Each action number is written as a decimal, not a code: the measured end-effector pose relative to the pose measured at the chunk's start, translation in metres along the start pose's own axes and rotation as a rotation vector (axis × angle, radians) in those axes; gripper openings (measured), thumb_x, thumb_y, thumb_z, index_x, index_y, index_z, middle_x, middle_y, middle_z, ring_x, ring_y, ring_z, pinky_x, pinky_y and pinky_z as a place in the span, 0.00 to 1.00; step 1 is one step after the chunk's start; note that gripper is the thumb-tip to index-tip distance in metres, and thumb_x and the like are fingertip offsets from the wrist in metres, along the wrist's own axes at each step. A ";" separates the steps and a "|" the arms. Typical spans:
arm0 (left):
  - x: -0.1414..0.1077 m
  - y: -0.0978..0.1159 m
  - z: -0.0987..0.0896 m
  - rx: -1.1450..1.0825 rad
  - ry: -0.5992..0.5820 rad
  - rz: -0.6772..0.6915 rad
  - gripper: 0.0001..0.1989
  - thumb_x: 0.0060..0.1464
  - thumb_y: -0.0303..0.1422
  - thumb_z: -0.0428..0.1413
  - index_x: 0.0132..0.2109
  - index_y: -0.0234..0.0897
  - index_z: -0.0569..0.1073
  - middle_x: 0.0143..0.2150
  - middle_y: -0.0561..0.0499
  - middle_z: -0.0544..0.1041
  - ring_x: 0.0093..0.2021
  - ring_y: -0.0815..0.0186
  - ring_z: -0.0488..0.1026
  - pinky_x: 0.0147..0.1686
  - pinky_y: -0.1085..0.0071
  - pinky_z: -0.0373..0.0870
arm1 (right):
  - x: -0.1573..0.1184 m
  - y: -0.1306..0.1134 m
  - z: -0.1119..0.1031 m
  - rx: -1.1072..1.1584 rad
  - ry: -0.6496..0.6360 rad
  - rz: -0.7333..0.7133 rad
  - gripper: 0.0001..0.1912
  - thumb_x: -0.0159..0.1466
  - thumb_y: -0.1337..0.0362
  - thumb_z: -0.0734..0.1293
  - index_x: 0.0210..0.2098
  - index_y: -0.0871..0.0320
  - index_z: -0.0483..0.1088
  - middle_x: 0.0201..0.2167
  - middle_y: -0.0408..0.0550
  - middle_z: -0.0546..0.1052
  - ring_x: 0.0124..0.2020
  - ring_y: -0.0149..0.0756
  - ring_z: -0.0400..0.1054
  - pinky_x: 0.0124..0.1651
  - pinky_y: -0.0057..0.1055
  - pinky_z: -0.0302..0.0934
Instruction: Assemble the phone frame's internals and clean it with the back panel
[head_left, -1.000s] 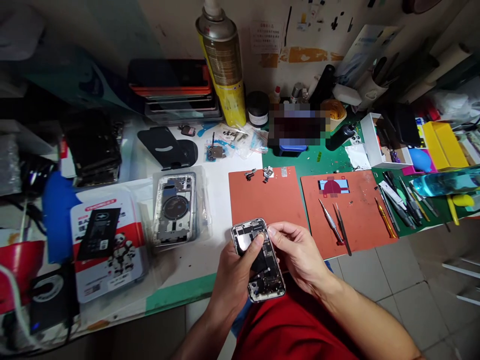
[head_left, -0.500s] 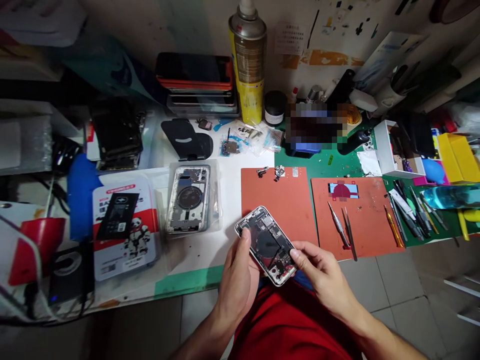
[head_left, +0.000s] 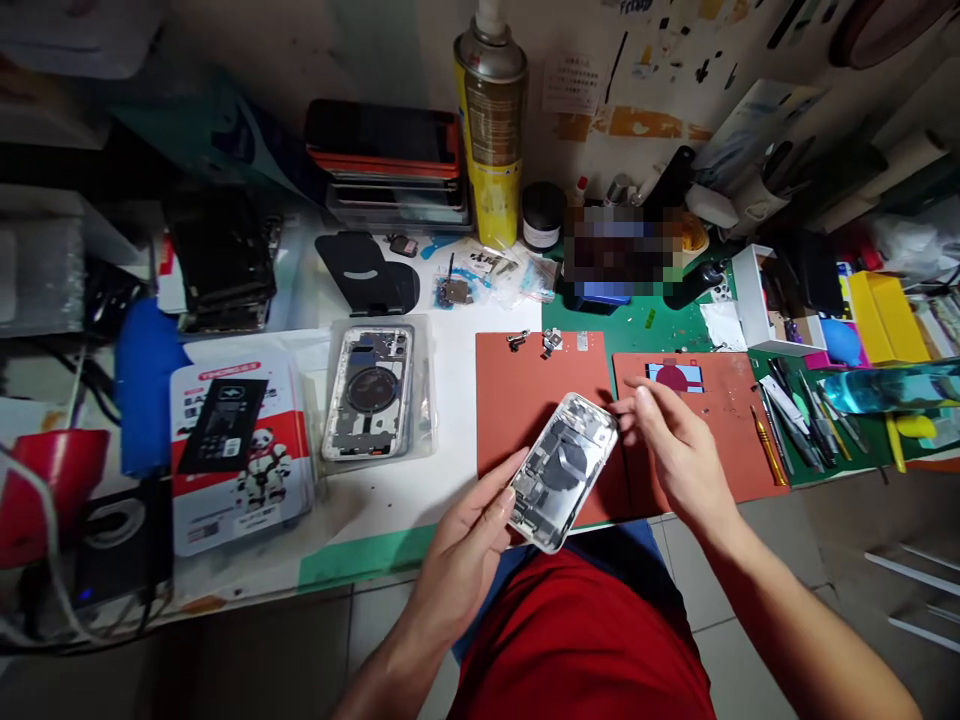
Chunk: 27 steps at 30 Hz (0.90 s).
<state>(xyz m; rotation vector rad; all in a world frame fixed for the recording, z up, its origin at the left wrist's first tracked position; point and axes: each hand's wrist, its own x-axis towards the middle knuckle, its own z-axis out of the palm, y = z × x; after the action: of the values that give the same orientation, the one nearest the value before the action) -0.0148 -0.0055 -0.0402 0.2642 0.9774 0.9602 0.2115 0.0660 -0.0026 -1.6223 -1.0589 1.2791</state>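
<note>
An opened phone housing (head_left: 568,470) is tilted above the front edge of the bench, its inner parts facing up. My left hand (head_left: 476,530) grips its lower left side, thumb on the rim. Close to the phone's upper right corner is my right hand (head_left: 671,440), its fingers spread apart and holding nothing that I can see. Beneath and behind the phone lies a reddish-brown mat (head_left: 499,400) with small metal parts (head_left: 552,342) near its back edge. A second phone housing (head_left: 369,392) lies on clear plastic to the left.
A battery (head_left: 223,425) rests on a white and red package (head_left: 202,515) at the left. A yellow spray can (head_left: 495,130) stands at the back. On the right mat (head_left: 720,460) is a golden screwdriver (head_left: 769,445), with more tools (head_left: 806,425) beside it.
The phone has turned and now leans the other way. My right hand has let go of it and moved up and right. The silver screwdriver and tweezers no longer show on the right mat.
</note>
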 end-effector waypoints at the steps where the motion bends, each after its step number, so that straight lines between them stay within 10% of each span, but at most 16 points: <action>1: 0.000 -0.006 0.004 -0.022 0.033 0.042 0.26 0.62 0.44 0.68 0.65 0.47 0.79 0.68 0.42 0.78 0.68 0.46 0.75 0.69 0.50 0.72 | -0.010 0.007 0.004 0.013 0.060 0.001 0.26 0.70 0.40 0.72 0.54 0.53 0.78 0.43 0.50 0.83 0.36 0.36 0.75 0.38 0.31 0.70; 6: 0.001 -0.033 0.017 -0.011 0.093 0.163 0.31 0.68 0.45 0.63 0.73 0.50 0.70 0.74 0.44 0.73 0.71 0.50 0.73 0.71 0.54 0.70 | -0.045 0.033 0.028 0.184 -0.275 0.324 0.29 0.66 0.38 0.74 0.47 0.59 0.79 0.23 0.43 0.76 0.23 0.32 0.67 0.25 0.28 0.60; 10: -0.007 -0.034 0.004 0.376 0.124 0.170 0.30 0.70 0.44 0.60 0.75 0.52 0.67 0.65 0.46 0.82 0.56 0.55 0.85 0.57 0.60 0.82 | -0.037 0.037 0.025 0.159 -0.288 0.333 0.27 0.67 0.40 0.74 0.45 0.60 0.80 0.21 0.41 0.74 0.22 0.29 0.63 0.27 0.27 0.54; 14: -0.011 -0.021 -0.015 0.982 0.257 0.737 0.16 0.68 0.31 0.63 0.60 0.49 0.82 0.51 0.50 0.88 0.47 0.59 0.87 0.51 0.65 0.82 | -0.028 0.036 0.012 0.021 -0.301 0.310 0.27 0.69 0.39 0.72 0.44 0.59 0.80 0.25 0.42 0.75 0.24 0.31 0.67 0.29 0.29 0.58; 18: -0.004 -0.025 -0.021 1.280 0.070 1.097 0.24 0.62 0.20 0.65 0.63 0.42 0.79 0.52 0.48 0.87 0.52 0.58 0.84 0.57 0.62 0.77 | -0.032 0.036 0.012 -0.158 -0.206 0.257 0.27 0.69 0.38 0.71 0.46 0.57 0.81 0.26 0.44 0.77 0.25 0.36 0.72 0.30 0.31 0.64; 27: 0.002 -0.051 -0.013 1.421 0.187 1.142 0.32 0.59 0.23 0.69 0.68 0.38 0.74 0.55 0.43 0.87 0.55 0.52 0.82 0.57 0.56 0.74 | -0.049 0.042 0.020 -0.413 0.068 -0.015 0.17 0.73 0.47 0.70 0.41 0.54 0.79 0.36 0.51 0.83 0.32 0.39 0.75 0.37 0.35 0.69</action>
<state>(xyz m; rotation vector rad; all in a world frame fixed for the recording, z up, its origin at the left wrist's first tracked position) 0.0040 -0.0361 -0.0783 2.1188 1.5852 1.1030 0.1907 0.0080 -0.0302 -1.9407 -1.3545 1.0308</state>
